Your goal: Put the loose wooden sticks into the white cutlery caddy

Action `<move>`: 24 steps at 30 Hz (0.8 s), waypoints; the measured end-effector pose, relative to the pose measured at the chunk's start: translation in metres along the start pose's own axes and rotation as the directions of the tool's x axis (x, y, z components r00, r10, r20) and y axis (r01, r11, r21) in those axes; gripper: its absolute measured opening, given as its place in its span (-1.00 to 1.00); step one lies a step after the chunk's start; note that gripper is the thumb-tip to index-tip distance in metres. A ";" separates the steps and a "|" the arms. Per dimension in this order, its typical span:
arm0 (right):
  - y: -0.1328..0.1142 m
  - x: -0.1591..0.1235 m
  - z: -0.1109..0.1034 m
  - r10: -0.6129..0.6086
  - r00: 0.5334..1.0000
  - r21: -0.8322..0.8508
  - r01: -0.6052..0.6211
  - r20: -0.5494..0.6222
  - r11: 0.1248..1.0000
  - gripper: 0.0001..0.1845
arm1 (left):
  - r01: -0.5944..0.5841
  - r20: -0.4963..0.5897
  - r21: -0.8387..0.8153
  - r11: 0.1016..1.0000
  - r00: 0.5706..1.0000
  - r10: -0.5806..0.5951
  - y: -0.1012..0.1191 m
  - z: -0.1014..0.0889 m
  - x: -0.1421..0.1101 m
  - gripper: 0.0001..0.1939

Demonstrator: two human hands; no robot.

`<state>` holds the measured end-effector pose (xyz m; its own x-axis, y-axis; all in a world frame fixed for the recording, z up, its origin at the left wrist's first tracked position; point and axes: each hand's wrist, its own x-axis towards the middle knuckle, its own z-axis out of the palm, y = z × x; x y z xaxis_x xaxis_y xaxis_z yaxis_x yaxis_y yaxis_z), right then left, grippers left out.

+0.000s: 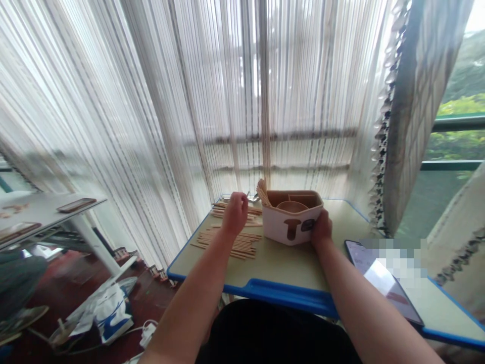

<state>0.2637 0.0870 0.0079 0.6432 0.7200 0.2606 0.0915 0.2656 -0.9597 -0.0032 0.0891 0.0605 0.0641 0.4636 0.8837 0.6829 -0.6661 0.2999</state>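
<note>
A white cutlery holder (276,228) with brown inner compartments and a brown T-shaped mark stands on the small table. My right hand (323,227) is closed around its right end. A bundle of light wooden chopsticks (262,191) leans upright in its left compartment. Just left of the holder, my left hand (237,206) is closed in a pinch; a thin tip shows at its fingers, too small to name. Shiny metal cutlery (255,197) lies beyond that hand, close to the holder. Below and around the left hand, many loose chopsticks (231,243) lie in rows.
The table (288,263) has a blue rim. A tablet (382,283) lies at its right. Sheer curtains (227,101) hang behind. At left stand a white table (49,207) and a bag (113,313) on the floor, near a power strip (148,333).
</note>
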 end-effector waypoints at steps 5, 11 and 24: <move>0.000 0.000 0.002 0.046 0.999 -0.018 -0.046 -0.029 0.999 -0.55 | 0.093 -0.367 -0.349 0.932 0.902 -0.227 0.005 -0.007 0.004 -0.91; -0.005 -0.003 0.001 0.000 1.000 -0.013 -0.001 -0.027 1.000 -0.55 | 0.061 -0.411 -0.767 0.639 0.717 -0.562 -0.003 -0.020 0.018 -0.84; -0.001 0.000 0.002 0.035 0.999 -0.010 -0.035 -0.029 0.999 -0.54 | 0.150 -0.218 -0.633 0.759 0.907 -0.361 0.012 -0.008 0.010 -0.79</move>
<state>0.2623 0.0877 0.0091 0.6680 0.7096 0.2242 0.0769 0.2338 -0.9692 -0.0001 0.0804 0.0759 -0.3467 0.5334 0.7715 0.0672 -0.8063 0.5876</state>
